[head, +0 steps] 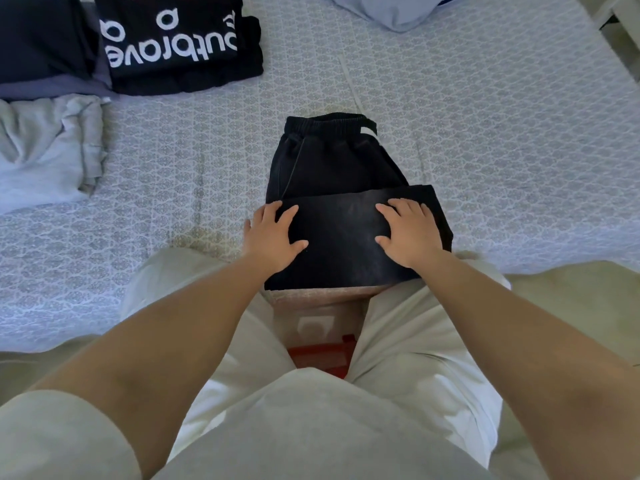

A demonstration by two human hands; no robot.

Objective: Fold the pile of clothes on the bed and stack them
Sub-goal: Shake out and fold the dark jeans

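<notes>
Upper left of the frame: navy stack (38, 39), folded, with a printed black shirt (180, 46) folded just beside it.
Left edge, below these: grey garment (45, 147), crumpled, not yet folded.
Centre: black trousers (332, 161) on the bed (485, 150), waistband toward the top of the frame, lower part doubled up over the upper.
Left hand (273, 233): flat and spread, palm down on the left end of the folded layer, gripping nothing.
Right hand (407, 230): likewise flat and spread on the right end, pressing, not gripping.
Top centre-right: pale blue cloth (398, 8), loose.
Risk, as judged: the top layer sits skewed against the layer beneath; the next fold could come out uneven, and a lopsided bundle may slide off a stack.
</notes>
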